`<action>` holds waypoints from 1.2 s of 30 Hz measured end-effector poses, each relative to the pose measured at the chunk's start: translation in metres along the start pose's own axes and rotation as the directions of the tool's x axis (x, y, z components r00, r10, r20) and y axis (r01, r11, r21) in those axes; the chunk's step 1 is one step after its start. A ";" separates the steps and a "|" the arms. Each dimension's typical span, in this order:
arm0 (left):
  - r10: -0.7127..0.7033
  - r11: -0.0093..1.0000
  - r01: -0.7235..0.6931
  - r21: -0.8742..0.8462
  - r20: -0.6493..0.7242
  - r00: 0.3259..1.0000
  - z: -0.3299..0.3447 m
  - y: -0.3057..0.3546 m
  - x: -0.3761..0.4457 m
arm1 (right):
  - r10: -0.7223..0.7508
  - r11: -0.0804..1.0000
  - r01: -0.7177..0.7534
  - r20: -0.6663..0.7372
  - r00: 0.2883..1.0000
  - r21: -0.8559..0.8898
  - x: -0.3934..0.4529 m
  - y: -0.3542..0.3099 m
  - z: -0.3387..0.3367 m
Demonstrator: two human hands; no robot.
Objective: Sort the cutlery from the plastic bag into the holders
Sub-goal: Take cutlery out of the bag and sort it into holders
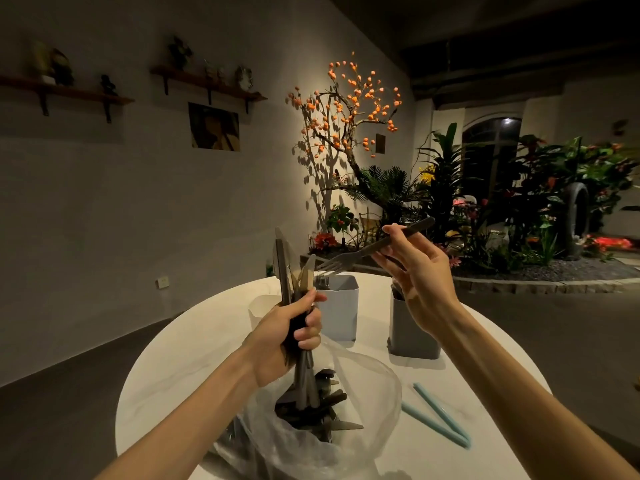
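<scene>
While the left hand [292, 336] grips a bundle of cutlery [289, 271], the right hand [420, 271] pinches a fork [367, 252].

A thin, clear plastic bag [363, 403], crinkled and faintly glossy, holds dull grey metal cutlery. A matt metal fork [367, 252] shows a brushed sheen. Two smooth matt plastic holders [337, 306] stand on a smooth, pale stone-like round table [194, 358]. Two pale blue matt sticks [440, 417] lie nearby

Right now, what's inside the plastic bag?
The plastic bag holds a heap of dark-handled cutlery; knives show near its mouth. What lies deeper is hidden by crinkled plastic.
</scene>
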State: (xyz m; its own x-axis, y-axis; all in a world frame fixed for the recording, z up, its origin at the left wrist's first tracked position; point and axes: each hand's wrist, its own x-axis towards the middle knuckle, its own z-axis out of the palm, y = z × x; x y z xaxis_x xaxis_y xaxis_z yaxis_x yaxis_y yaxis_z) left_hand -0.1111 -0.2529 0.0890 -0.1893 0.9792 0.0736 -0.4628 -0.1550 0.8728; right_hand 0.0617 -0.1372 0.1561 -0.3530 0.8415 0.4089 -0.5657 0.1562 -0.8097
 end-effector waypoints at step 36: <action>0.073 0.994 -0.069 0.088 -0.051 0.996 0.019 -0.014 0.009 | 0.322 0.915 -0.255 0.184 0.929 -0.313 -0.046 0.069 -0.008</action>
State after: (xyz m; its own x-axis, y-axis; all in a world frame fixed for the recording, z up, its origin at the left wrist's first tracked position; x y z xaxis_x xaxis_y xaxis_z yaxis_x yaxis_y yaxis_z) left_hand -0.0899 -0.2396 0.0863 -0.2669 0.9571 0.1127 -0.3707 -0.2099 0.9047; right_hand 0.0447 -0.1604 0.0778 -0.6470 0.7368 0.1962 -0.1937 0.0901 -0.9769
